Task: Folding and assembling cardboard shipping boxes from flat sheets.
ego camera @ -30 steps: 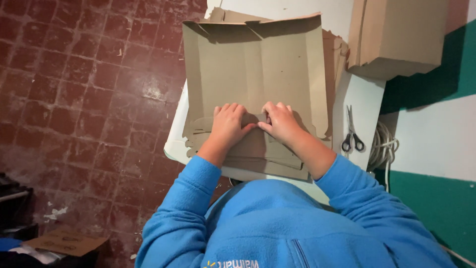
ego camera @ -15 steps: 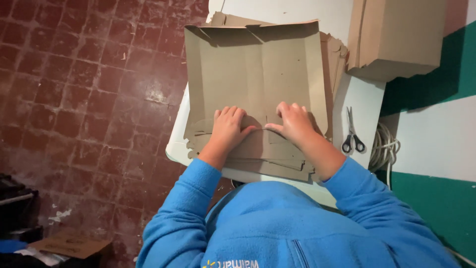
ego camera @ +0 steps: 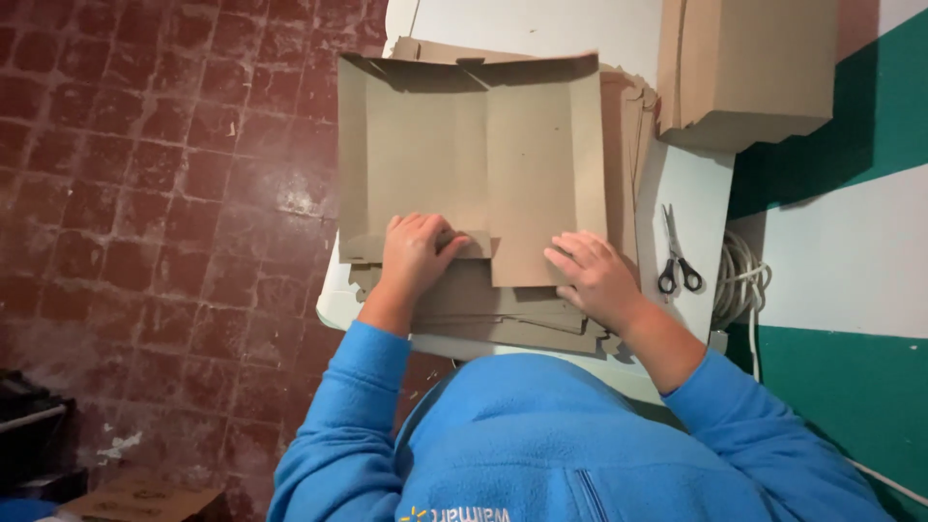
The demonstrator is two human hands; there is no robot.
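From the head camera, looking straight down, a flat brown cardboard box blank (ego camera: 474, 155) lies on top of a stack of flattened cardboard sheets (ego camera: 512, 314) on a white table (ego camera: 686, 184); its far edge and side edges are folded up into low walls, and a narrower panel runs down its right half toward the person. The left hand (ego camera: 414, 253) rests on the near left edge of the blank, fingers curled loosely and pressing a short flap down; it grips nothing. The right hand (ego camera: 594, 275) lies flat and spread at the near right corner, palm down on the stack just beside the long panel, touching its lower edge, and likewise holds nothing. Both arms wear blue fleece sleeves (ego camera: 338, 435). At the table's far right corner stands a closed plain brown cardboard carton (ego camera: 744, 68), unmarked as far as can be seen, casting a shadow on the green and white wall. Between the stack and the table's right edge lie black-handled scissors (ego camera: 675, 256), blades pointing away. A coil of white cord (ego camera: 739, 280) hangs just beyond that edge. The floor to the left is red tile (ego camera: 145, 193), with another piece of cardboard (ego camera: 145, 501) in the lower left corner.
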